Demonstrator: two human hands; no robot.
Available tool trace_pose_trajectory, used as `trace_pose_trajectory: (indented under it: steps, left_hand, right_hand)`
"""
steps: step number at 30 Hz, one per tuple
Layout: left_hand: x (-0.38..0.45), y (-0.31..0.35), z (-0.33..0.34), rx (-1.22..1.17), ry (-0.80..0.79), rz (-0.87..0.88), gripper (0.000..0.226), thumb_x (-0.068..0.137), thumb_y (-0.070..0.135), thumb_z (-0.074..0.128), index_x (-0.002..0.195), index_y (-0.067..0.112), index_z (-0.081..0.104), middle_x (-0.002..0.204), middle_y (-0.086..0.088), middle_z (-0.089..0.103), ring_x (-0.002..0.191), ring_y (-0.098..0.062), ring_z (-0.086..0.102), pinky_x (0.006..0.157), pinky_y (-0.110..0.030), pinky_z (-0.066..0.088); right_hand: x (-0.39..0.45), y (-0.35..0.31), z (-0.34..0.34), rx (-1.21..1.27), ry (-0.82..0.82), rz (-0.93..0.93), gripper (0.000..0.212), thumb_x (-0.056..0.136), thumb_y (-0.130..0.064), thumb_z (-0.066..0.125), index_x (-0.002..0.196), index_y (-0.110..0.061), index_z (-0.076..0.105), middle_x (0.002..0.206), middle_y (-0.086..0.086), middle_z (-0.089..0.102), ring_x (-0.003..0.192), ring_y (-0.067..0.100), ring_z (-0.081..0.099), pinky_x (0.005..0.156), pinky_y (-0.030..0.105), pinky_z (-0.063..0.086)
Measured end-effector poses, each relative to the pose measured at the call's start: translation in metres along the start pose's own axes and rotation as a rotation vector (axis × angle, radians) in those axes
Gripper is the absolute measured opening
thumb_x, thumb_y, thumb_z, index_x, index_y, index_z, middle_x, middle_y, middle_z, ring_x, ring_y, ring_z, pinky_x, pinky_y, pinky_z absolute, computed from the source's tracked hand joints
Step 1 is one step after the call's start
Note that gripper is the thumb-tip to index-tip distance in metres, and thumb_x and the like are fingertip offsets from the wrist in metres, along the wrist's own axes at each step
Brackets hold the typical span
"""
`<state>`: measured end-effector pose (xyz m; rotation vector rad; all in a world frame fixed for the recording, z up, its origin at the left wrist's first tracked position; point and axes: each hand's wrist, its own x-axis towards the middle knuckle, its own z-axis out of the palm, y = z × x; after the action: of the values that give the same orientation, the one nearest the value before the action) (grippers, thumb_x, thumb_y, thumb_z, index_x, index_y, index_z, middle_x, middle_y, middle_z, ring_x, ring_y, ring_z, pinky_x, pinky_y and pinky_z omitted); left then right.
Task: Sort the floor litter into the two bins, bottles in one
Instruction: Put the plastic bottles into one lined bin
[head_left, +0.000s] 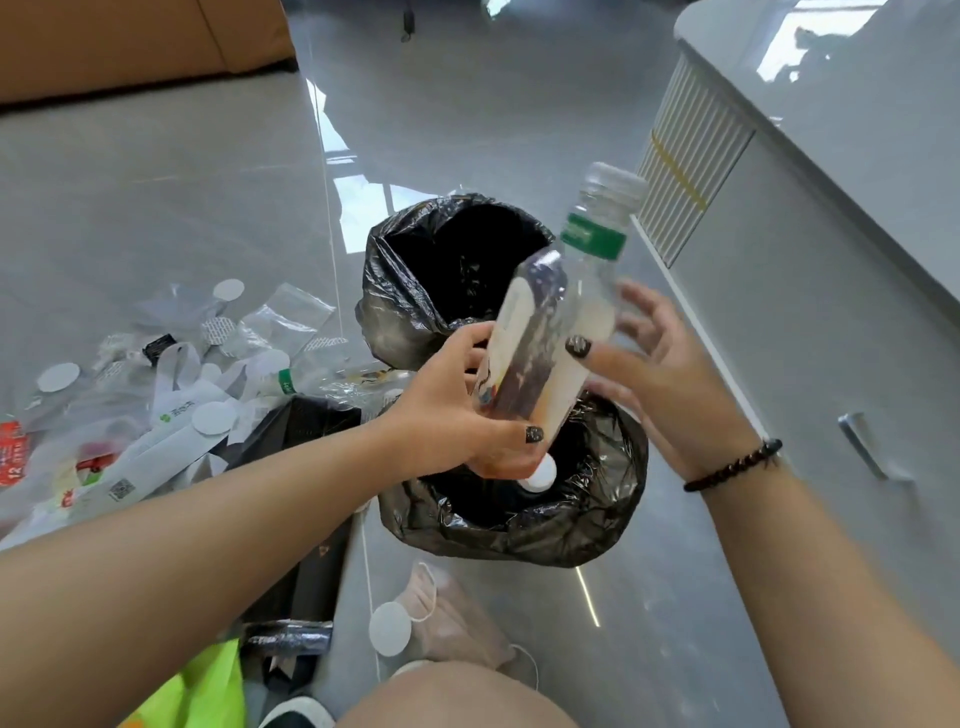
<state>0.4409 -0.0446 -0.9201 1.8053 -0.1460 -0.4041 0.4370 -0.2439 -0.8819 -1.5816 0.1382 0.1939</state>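
Observation:
My left hand (462, 415) grips a bottle with a beige and dark label (524, 353). It is held upside down, its white cap (540, 475) pointing into the near bin (519, 535), which has a black liner. My right hand (654, 374) holds a clear bottle with a green label band (597, 234), cap up, pressed against the first bottle. Both bottles hang over the near bin. The far bin (395, 312), also lined in black, stands open just behind. A third bottle with a green band (283, 382) lies in the litter on the left.
A litter pile (171, 395) of plastic bags, white discs and a paper bag covers the grey floor at left. A face mask (452, 618) and a white disc (389, 629) lie near my knee. A white cabinet (805, 260) runs along the right, and a brown sofa (130, 41) stands at the far left.

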Motion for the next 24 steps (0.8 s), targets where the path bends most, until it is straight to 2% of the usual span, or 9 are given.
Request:
trace_pose_trajectory:
  steps: [4, 6, 8, 11, 15, 17, 19, 22, 24]
  left_hand:
    - [0.000, -0.008, 0.000, 0.056, -0.032, 0.042, 0.090, 0.069, 0.004, 0.084, 0.141, 0.032, 0.037, 0.121, 0.005, 0.057, 0.103, 0.005, 0.058, 0.078, -0.012, 0.049]
    - [0.002, -0.013, -0.002, 0.094, -0.044, 0.021, 0.097, 0.070, 0.009, 0.083, 0.146, 0.034, 0.028, 0.124, 0.009, 0.055, 0.111, -0.001, 0.057, 0.089, -0.017, 0.048]
    - [0.007, -0.018, -0.004, 0.136, -0.050, -0.025, 0.109, 0.072, 0.014, 0.083, 0.153, 0.031, 0.012, 0.132, 0.011, 0.050, 0.126, -0.007, 0.048, 0.099, -0.024, 0.041]
    - [0.010, -0.025, -0.008, 0.252, -0.033, -0.094, 0.119, 0.075, 0.026, 0.082, 0.154, 0.025, -0.007, 0.150, 0.005, 0.035, 0.140, -0.013, 0.032, 0.106, -0.028, 0.032]
    - [-0.001, -0.042, -0.015, 0.584, -0.242, -0.129, 0.118, 0.085, 0.037, 0.069, 0.147, 0.025, -0.031, 0.161, 0.004, 0.014, 0.147, -0.014, 0.016, 0.116, -0.032, 0.025]
    - [-0.002, -0.049, -0.015, 0.729, -0.302, -0.125, 0.108, 0.089, 0.037, 0.063, 0.150, 0.024, -0.025, 0.162, 0.004, 0.011, 0.146, -0.018, 0.019, 0.115, -0.035, 0.029]
    - [-0.001, -0.054, -0.010, 0.919, -0.313, -0.057, 0.087, 0.093, 0.033, 0.057, 0.155, 0.019, -0.003, 0.158, 0.001, 0.015, 0.140, -0.023, 0.028, 0.109, -0.038, 0.036]
    - [0.000, -0.060, -0.002, 1.120, -0.258, 0.050, 0.053, 0.095, 0.026, 0.052, 0.143, 0.017, 0.032, 0.136, -0.003, 0.036, 0.121, -0.026, 0.043, 0.091, -0.042, 0.048]
    - [0.000, -0.062, 0.002, 1.209, -0.253, 0.099, 0.041, 0.094, 0.024, 0.051, 0.133, 0.017, 0.042, 0.128, -0.003, 0.040, 0.114, -0.025, 0.044, 0.081, -0.039, 0.050]
  right_hand:
    - [0.021, -0.016, 0.011, -0.119, -0.049, -0.208, 0.071, 0.063, -0.027, 0.085, 0.125, -0.028, 0.049, 0.120, -0.003, 0.063, 0.107, 0.022, 0.065, 0.094, 0.048, 0.051]
    - [0.025, -0.013, 0.016, -0.166, -0.038, -0.245, 0.078, 0.060, -0.033, 0.087, 0.127, -0.020, 0.049, 0.120, 0.002, 0.064, 0.105, 0.027, 0.065, 0.092, 0.049, 0.052]
    - [0.025, -0.009, 0.017, -0.231, 0.011, -0.287, 0.078, 0.060, -0.033, 0.088, 0.126, -0.018, 0.049, 0.120, 0.000, 0.063, 0.106, 0.022, 0.064, 0.092, 0.045, 0.053]
    - [0.022, -0.002, 0.014, -0.303, 0.154, -0.365, 0.064, 0.064, -0.024, 0.087, 0.114, -0.036, 0.049, 0.112, -0.016, 0.060, 0.105, 0.013, 0.063, 0.094, 0.036, 0.052]
    - [0.023, 0.007, 0.012, -0.277, 0.329, -0.368, 0.062, 0.063, -0.027, 0.088, 0.104, -0.044, 0.045, 0.105, -0.022, 0.058, 0.102, 0.007, 0.062, 0.091, 0.026, 0.051]
    - [0.027, 0.014, 0.014, -0.271, 0.362, -0.342, 0.061, 0.061, -0.029, 0.089, 0.105, -0.037, 0.047, 0.100, -0.022, 0.059, 0.094, -0.004, 0.061, 0.082, 0.013, 0.049]
    - [0.031, 0.025, 0.016, -0.276, 0.369, -0.321, 0.061, 0.060, -0.028, 0.089, 0.108, -0.025, 0.052, 0.099, -0.018, 0.062, 0.089, -0.008, 0.061, 0.075, 0.006, 0.047]
    - [0.039, 0.048, 0.023, -0.303, 0.362, -0.259, 0.070, 0.054, -0.040, 0.090, 0.110, -0.013, 0.058, 0.103, -0.004, 0.068, 0.092, 0.005, 0.066, 0.083, 0.025, 0.055]
    - [0.042, 0.061, 0.031, -0.321, 0.358, -0.216, 0.077, 0.048, -0.055, 0.086, 0.107, -0.012, 0.060, 0.102, 0.001, 0.068, 0.090, 0.012, 0.067, 0.081, 0.036, 0.057]
